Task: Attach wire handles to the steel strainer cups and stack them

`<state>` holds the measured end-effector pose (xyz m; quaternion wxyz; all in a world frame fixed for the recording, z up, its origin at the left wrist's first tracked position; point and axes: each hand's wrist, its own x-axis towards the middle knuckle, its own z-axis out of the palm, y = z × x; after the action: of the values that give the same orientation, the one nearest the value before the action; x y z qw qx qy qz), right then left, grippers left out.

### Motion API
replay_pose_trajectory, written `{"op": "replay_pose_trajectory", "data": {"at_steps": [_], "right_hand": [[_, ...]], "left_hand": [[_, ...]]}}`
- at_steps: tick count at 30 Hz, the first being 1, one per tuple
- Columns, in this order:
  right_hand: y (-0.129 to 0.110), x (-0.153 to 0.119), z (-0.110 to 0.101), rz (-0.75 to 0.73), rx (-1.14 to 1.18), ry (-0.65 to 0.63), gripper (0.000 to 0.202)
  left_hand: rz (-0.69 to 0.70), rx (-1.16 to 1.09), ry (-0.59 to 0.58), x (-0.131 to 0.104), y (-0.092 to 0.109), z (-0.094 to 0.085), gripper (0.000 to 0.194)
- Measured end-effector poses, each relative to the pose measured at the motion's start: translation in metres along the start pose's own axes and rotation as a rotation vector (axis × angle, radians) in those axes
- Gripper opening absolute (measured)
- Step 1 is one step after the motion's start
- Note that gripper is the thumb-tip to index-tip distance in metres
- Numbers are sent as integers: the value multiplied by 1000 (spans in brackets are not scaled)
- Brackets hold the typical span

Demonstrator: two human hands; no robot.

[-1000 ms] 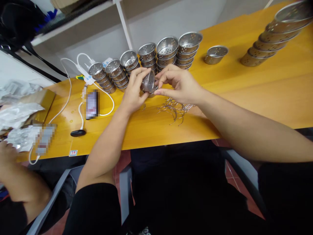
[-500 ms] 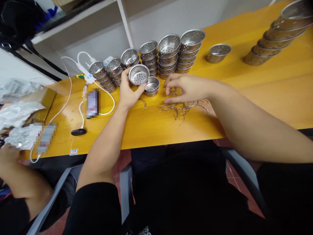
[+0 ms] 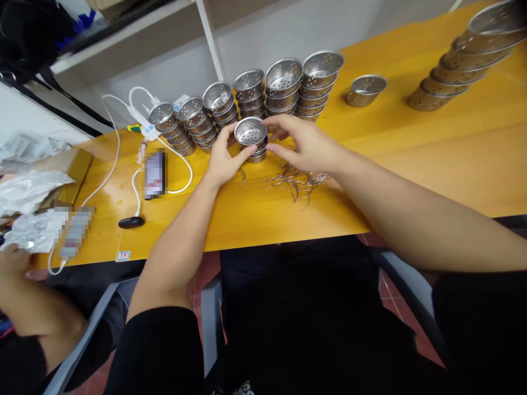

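I see the bare left hand (image 3: 223, 158) curled round a small, round, silver metal cup with a perforated bottom (image 3: 251, 132); its fingers lie along the cup's left side and its thumb presses the near wall, so the grip is closed about as wide as the cup. The cup is roughly upright, mouth facing up, directly over a short stack of similar silver cups (image 3: 258, 158); I cannot tell whether it rests on them.

The bare right hand (image 3: 302, 141) comes in from the other side, thumb and forefinger partly spread. I make out the forefinger at the cup's rim and the thumb beside its lower right side, but I cannot tell whether they have hold of anything.

Just below the right hand I see a tangled heap of thin, curved, silver metal wires (image 3: 297, 184) on the glossy yellow-brown wooden table (image 3: 263, 219), with a few loose curved wires (image 3: 242, 176) near the left thumb. Behind the hands I view a row of perforated silver cup stacks (image 3: 284, 88). To the right, a single silver cup (image 3: 365, 91) stands apart, near a leaning silver cup stack (image 3: 448, 77).
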<state>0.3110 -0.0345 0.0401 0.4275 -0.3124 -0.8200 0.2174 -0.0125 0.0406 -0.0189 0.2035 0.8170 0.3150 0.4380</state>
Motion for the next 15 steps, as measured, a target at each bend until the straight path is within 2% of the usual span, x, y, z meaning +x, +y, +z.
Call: {"op": "replay_pose_trajectory", "data": {"at_steps": [6, 9, 15], "right_hand": [[6, 0, -2, -8, -13, 63, 67], [4, 0, -5, 8, -25, 92, 69], [0, 1, -7, 41, -2, 50, 57]], "left_hand": [[32, -28, -3, 1, -11, 3, 109], [42, -46, -51, 0, -12, 4, 110], [-2, -52, -56, -2, -5, 3, 114]]}}
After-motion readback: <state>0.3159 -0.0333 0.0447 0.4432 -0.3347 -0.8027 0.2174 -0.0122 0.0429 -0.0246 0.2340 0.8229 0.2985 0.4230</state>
